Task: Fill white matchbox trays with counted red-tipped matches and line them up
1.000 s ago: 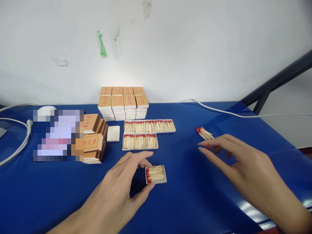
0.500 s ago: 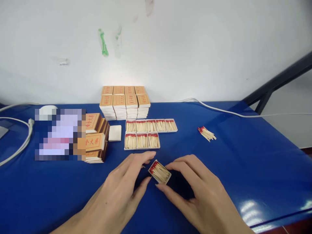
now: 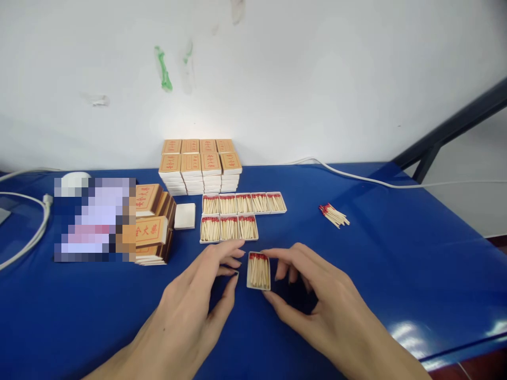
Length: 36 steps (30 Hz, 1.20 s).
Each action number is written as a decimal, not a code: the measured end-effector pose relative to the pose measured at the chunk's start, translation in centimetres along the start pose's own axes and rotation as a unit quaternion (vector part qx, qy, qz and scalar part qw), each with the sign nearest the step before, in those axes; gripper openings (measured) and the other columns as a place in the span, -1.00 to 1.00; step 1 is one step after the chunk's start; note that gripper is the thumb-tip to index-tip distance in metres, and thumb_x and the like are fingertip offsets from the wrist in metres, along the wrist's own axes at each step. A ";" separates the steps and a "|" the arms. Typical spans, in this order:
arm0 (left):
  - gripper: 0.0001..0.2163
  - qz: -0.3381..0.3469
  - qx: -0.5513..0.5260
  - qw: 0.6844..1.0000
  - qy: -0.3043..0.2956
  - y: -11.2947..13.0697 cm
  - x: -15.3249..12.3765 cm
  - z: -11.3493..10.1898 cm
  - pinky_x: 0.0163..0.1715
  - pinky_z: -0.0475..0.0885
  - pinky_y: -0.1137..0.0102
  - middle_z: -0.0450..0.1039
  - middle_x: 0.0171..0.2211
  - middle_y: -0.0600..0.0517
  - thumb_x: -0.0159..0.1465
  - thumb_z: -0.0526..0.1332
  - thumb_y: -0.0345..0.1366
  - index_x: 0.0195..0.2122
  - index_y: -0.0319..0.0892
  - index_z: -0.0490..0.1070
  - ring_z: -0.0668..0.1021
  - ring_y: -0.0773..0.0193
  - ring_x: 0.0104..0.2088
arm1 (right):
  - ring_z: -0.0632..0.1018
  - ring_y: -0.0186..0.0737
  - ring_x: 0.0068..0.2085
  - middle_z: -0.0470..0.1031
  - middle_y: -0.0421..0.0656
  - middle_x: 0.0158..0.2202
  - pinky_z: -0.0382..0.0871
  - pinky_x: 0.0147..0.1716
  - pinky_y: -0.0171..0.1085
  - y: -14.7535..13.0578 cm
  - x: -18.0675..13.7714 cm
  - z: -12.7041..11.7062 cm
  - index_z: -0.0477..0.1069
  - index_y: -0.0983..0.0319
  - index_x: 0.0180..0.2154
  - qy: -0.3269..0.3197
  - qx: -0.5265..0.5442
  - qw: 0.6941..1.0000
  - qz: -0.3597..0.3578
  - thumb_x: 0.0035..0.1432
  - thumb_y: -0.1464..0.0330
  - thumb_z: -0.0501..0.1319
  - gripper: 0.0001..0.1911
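A small white matchbox tray [image 3: 259,271] filled with red-headed matches is pinched by my right hand [image 3: 317,295], index finger at its far right corner and thumb at its near edge. My left hand [image 3: 194,301] is just left of this tray, not touching it, thumb and fingers apart. A small pale spot shows by its thumb tip; I cannot make out what it is. Beyond the hands, filled matchbox trays stand in a back row [image 3: 259,203] and a shorter front row [image 3: 228,229]. A loose bunch of matches [image 3: 334,215] lies to the right.
Closed orange matchboxes [image 3: 200,164] are stacked against the wall, with more matchboxes [image 3: 152,229] piled at left. Beside that pile lies a white square piece [image 3: 185,216]. A blurred-out device [image 3: 99,216], a white mouse [image 3: 75,182] and cables [image 3: 356,177] rest on the blue table [image 3: 396,253].
The held tray has turned from slanted to nearly straight, its match heads now pointing away from me. My left hand has drawn back slightly to the left of it.
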State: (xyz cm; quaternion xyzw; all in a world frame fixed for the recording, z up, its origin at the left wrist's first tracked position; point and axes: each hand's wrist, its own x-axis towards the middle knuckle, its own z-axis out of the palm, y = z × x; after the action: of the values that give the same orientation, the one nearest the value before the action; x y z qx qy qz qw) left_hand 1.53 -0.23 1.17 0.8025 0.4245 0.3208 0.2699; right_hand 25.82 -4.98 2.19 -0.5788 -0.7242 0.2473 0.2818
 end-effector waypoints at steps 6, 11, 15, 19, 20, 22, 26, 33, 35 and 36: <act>-0.54 -0.001 -0.005 1.000 -0.025 0.2 -0.2 -0.2 0.02 0.79 0.37 0.70 0.06 0.11 0.54 0.23 -0.33 0.41 0.19 0.34 0.80 0.26 0.02 | 0.64 -0.20 -0.13 0.57 -0.23 -0.01 0.59 -0.15 -0.18 0.1 0.5 -0.4 0.41 -0.03 0.32 -0.048 0.002 0.998 0.047 0.37 0.35 0.49 -0.41; -0.54 -0.022 -0.013 0.999 -0.026 0.2 -0.3 -0.3 -0.03 0.81 0.35 0.69 0.08 0.09 0.56 0.23 -0.30 0.43 0.21 0.33 0.80 0.23 0.01 | 0.62 -0.18 -0.16 0.56 -0.23 -0.10 0.55 -0.20 -0.19 0.1 1.2 -0.6 0.52 0.03 0.13 -0.020 -0.023 0.999 0.033 0.36 0.30 0.51 -0.63; -0.56 -0.021 -0.009 0.999 -0.025 0.2 -0.3 -0.3 -0.01 0.81 0.31 0.69 0.08 0.07 0.57 0.23 -0.29 0.42 0.19 0.34 0.80 0.20 0.00 | 0.62 -0.18 -0.19 0.57 -0.22 -0.13 0.56 -0.23 -0.20 0.5 1.2 -0.9 0.53 0.05 0.14 -0.003 -0.036 0.999 0.013 0.38 0.26 0.50 -0.63; -0.59 -0.020 0.003 1.000 -0.023 0.2 -0.4 -0.3 -0.07 0.81 0.32 0.69 0.04 0.08 0.57 0.21 -0.28 0.40 0.19 0.34 0.80 0.21 -0.03 | 0.62 -0.16 -0.19 0.58 -0.20 -0.15 0.56 -0.22 -0.20 1.6 1.4 -1.7 0.55 0.06 0.17 0.024 -0.054 0.998 0.013 0.42 0.20 0.48 -0.64; -0.59 -0.018 0.007 1.000 -0.023 0.3 -0.4 -0.3 -0.07 0.81 0.32 0.69 0.04 0.08 0.58 0.21 -0.28 0.40 0.19 0.34 0.80 0.21 -0.03 | 0.62 -0.15 -0.19 0.58 -0.19 -0.14 0.57 -0.21 -0.19 2.0 1.6 -2.0 0.55 0.06 0.19 0.032 -0.062 0.997 0.013 0.43 0.20 0.47 -0.64; -0.61 -0.008 0.014 1.000 -0.025 0.3 -0.3 -0.4 -0.07 0.80 0.34 0.69 0.03 0.09 0.58 0.20 -0.29 0.38 0.19 0.35 0.80 0.22 -0.02 | 0.62 -0.13 -0.18 0.58 -0.17 -0.13 0.57 -0.19 -0.17 2.9 2.0 -2.5 0.54 0.07 0.23 0.042 -0.077 0.996 0.015 0.46 0.19 0.44 -0.62; -0.65 0.004 0.017 0.999 -0.033 0.4 -0.1 -0.4 -0.05 0.78 0.41 0.69 0.03 0.13 0.59 0.20 -0.29 0.34 0.20 0.38 0.80 0.26 -0.01 | 0.62 -0.09 -0.11 0.59 -0.14 -0.04 0.57 -0.11 -0.13 3.9 3.0 -2.8 0.46 0.06 0.31 0.041 -0.084 0.996 0.010 0.46 0.19 0.45 -0.51; -0.59 0.000 0.000 1.000 -0.013 0.1 -0.1 -0.2 -0.04 0.75 0.48 0.70 0.01 0.13 0.57 0.19 -0.32 0.39 0.15 0.30 0.81 0.34 -0.04 | 0.59 -0.15 -0.15 0.59 -0.14 -0.03 0.50 -0.22 -0.18 3.2 4.7 -2.2 0.41 0.11 0.09 0.038 -0.052 0.998 0.025 0.48 0.25 0.41 -0.73; -0.59 -0.002 -0.002 1.000 -0.006 0.1 -0.2 -0.2 -0.06 0.76 0.48 0.71 -0.02 0.14 0.56 0.18 -0.33 0.38 0.14 0.29 0.82 0.33 -0.07 | 0.59 -0.13 -0.12 0.59 -0.13 -0.01 0.50 -0.21 -0.17 3.2 5.1 -2.1 0.40 0.11 0.08 0.033 -0.047 0.998 0.019 0.49 0.27 0.39 -0.75; -0.59 -0.003 -0.003 1.000 -0.004 0.2 -0.2 -0.1 -0.08 0.76 0.48 0.71 -0.03 0.14 0.56 0.18 -0.33 0.38 0.15 0.29 0.82 0.33 -0.08 | 0.59 -0.13 -0.11 0.59 -0.12 0.00 0.50 -0.21 -0.16 3.2 5.2 -2.1 0.40 0.11 0.08 0.033 -0.046 0.998 0.016 0.49 0.27 0.40 -0.74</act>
State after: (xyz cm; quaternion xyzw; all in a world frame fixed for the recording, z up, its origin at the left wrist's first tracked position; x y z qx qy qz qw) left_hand 1.42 -0.46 1.32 0.8015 0.4253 0.3181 0.2748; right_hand 28.62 0.87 2.11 -0.6108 -0.7157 0.1989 0.2741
